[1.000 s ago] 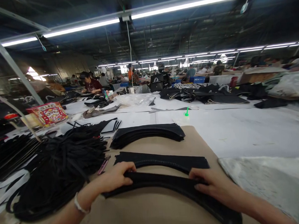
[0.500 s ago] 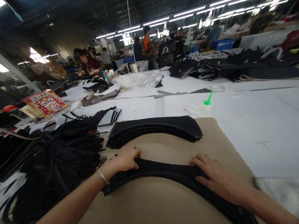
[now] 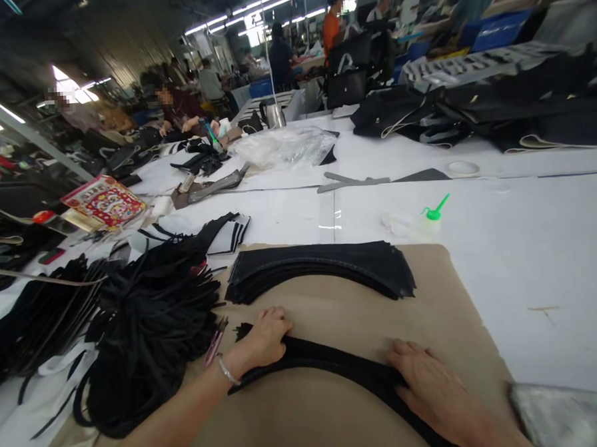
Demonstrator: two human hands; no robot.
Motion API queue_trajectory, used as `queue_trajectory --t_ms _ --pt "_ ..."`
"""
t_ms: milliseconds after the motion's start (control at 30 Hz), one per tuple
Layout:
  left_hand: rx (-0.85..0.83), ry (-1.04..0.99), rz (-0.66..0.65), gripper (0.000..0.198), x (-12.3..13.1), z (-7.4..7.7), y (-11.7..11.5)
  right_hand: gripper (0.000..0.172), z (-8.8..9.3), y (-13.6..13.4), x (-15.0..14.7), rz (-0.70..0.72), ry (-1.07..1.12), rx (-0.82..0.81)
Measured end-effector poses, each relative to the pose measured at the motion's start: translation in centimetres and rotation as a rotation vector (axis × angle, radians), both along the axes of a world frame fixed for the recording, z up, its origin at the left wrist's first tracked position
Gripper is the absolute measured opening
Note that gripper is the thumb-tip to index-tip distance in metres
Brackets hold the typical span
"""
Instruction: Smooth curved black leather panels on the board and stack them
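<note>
A curved stack of black fabric pieces (image 3: pixel 330 355) lies across the brown board (image 3: pixel 309 423) before me. My left hand (image 3: pixel 267 335) is closed on its left end, fingers curled over the far edge. Further right, my right hand (image 3: pixel 431 380) grips the same stack, with the fingers at its outer edge and the thumb over the top. A second curved stack of black pieces (image 3: pixel 320 257) rests beyond, apart from both hands. Pink-handled snips (image 3: pixel 216 341) lie just left of my left wrist, which wears a bracelet (image 3: pixel 227 372).
A big bundle of black strips (image 3: pixel 148 325) sits at the left. Past the board on the white table (image 3: pixel 520 252) are a green nozzle cap (image 3: pixel 434 213), a tape roll (image 3: pixel 463 168) and clear plastic (image 3: pixel 284 147). Black bag pieces (image 3: pixel 522 105) lie at the back right; people work behind.
My view has shifted, so the table and stacks appear slightly further right and lower. Both hands stay on the near stack; the snips now show more fully.
</note>
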State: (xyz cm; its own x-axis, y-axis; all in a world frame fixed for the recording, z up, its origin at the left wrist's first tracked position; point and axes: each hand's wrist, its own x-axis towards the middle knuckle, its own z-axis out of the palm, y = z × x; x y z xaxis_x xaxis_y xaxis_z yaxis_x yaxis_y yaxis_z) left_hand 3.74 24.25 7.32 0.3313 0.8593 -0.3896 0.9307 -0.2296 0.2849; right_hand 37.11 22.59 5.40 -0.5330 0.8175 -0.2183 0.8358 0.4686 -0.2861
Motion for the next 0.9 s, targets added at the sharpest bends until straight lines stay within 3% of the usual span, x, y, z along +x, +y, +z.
queue_trajectory --t_ms 133,267,433,533,600,667,767,900 --pt "-0.092 -0.080 -0.032 0.030 -1.2 1.6 -0.6 0.039 0.8 0.0 1.1 -0.065 0.099 -0.162" --pt "-0.134 -0.139 -0.035 0.038 -3.0 5.3 0.9 0.028 5.2 2.3 0.5 -0.137 0.139 -0.326" --pt "-0.075 -0.155 -0.041 0.041 -5.1 11.0 6.7 0.016 12.6 9.1 -2.2 -0.106 0.249 -0.464" --pt "-0.048 -0.133 -0.072 0.041 -6.0 13.0 11.2 0.016 15.3 14.1 -3.6 -0.071 0.188 -0.441" --pt "-0.075 -0.105 -0.096 0.044 -6.3 13.2 14.1 0.020 15.9 17.2 -4.2 -0.073 0.133 -0.400" --pt "-0.107 -0.083 -0.106 0.045 -6.3 12.5 16.6 0.022 15.4 19.9 -4.7 -0.093 0.106 -0.405" --pt "-0.133 -0.065 -0.111 0.045 -6.1 10.2 19.3 0.020 13.1 23.0 -5.1 -0.074 0.119 -0.427" --pt "-0.175 -0.042 -0.111 0.047 -6.0 7.4 20.7 0.023 9.8 24.8 -4.9 -0.058 0.091 -0.372"
